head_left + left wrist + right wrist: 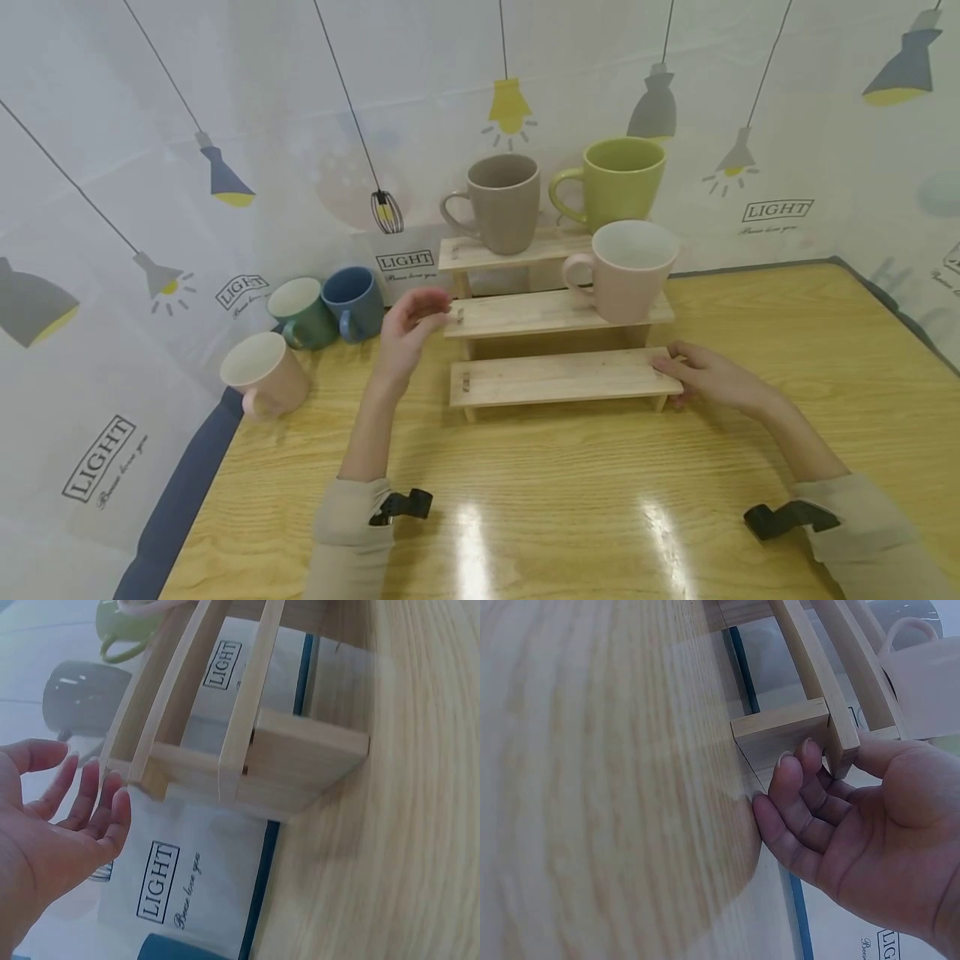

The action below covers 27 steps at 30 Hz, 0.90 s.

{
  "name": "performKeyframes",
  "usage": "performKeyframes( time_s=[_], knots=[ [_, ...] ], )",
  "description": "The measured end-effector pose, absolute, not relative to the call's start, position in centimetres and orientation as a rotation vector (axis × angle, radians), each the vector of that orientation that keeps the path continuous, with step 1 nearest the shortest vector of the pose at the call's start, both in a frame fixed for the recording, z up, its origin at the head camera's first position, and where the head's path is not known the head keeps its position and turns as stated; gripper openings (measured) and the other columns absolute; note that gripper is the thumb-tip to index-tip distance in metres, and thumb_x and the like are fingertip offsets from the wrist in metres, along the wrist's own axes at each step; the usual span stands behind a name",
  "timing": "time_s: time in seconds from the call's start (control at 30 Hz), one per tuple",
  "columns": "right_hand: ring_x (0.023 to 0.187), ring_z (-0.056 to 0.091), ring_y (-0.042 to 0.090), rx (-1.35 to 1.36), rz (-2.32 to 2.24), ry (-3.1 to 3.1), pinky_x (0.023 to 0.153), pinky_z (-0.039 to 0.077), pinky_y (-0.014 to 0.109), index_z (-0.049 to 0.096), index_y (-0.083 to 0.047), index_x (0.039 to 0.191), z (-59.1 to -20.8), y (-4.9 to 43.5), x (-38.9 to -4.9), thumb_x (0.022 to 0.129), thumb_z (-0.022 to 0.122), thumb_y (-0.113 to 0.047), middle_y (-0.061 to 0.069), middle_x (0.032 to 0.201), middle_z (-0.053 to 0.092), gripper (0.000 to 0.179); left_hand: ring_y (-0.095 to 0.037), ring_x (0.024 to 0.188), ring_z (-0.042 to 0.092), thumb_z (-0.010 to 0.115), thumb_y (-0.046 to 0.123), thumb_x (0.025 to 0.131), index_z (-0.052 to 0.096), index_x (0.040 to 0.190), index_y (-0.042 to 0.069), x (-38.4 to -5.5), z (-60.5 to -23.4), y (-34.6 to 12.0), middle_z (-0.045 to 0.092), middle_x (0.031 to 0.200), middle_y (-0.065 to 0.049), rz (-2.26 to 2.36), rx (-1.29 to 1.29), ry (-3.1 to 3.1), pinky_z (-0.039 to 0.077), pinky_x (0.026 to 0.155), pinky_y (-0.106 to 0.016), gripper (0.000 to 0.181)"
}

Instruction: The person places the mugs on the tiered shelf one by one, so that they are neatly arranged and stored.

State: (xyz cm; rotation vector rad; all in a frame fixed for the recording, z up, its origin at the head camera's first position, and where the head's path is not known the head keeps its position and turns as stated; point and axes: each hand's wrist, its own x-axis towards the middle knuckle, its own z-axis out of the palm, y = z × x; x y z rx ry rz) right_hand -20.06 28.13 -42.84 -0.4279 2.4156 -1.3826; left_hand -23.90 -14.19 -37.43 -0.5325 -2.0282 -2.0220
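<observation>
Head view: wooden rack [555,379] with three upright mugs [628,287].

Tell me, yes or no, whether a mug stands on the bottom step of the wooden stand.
No, the bottom step bears no mug; the right hand grips its right end, and its upper surface shows bare wood.

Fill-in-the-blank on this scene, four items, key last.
The right hand grips the wooden rack by its ____ shelf.
The pink mug on the rack stands on its ____ shelf.
The ____ mug stands between the blue mug and the other pink mug.
The yellow-green mug stands on the ____ shelf.

bottom; middle; green; top
</observation>
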Motion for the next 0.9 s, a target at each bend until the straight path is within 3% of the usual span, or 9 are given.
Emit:
performKeyframes(
  time_s=[0.43, 0.9],
  knots=[
    [0.077, 0.067, 0.027, -0.428, -1.383, 2.426, 0.073, 0.054, 0.036, 0.048, 0.002, 0.104, -42.9, 28.1, -20.1, 0.108, 0.047, -0.031, 0.012, 0.084, 0.058, 0.034, -0.015, 0.101, 0.061, 0.056, -0.011, 0.093, 0.056, 0.119, -0.014, -23.6, -38.3, -19.2, 0.063, 0.109, -0.012, -1.964, -0.333, -2.048, 0.049, 0.090, -0.025, 0.027],
    [0.076, 0.066, 0.027, -0.425, -1.372, 2.433, 0.073, 0.053, 0.036, 0.049, 0.002, 0.104, -43.0, 28.2, -20.1, 0.108, 0.047, -0.032, 0.012, 0.083, 0.060, 0.034, -0.013, 0.101, 0.055, 0.053, -0.008, 0.094, 0.052, 0.122, -0.013, -23.4, -39.4, -23.3, 0.057, 0.115, -0.019, -1.785, 0.013, -2.068, 0.044, 0.089, -0.019, 0.029]
  ],
)
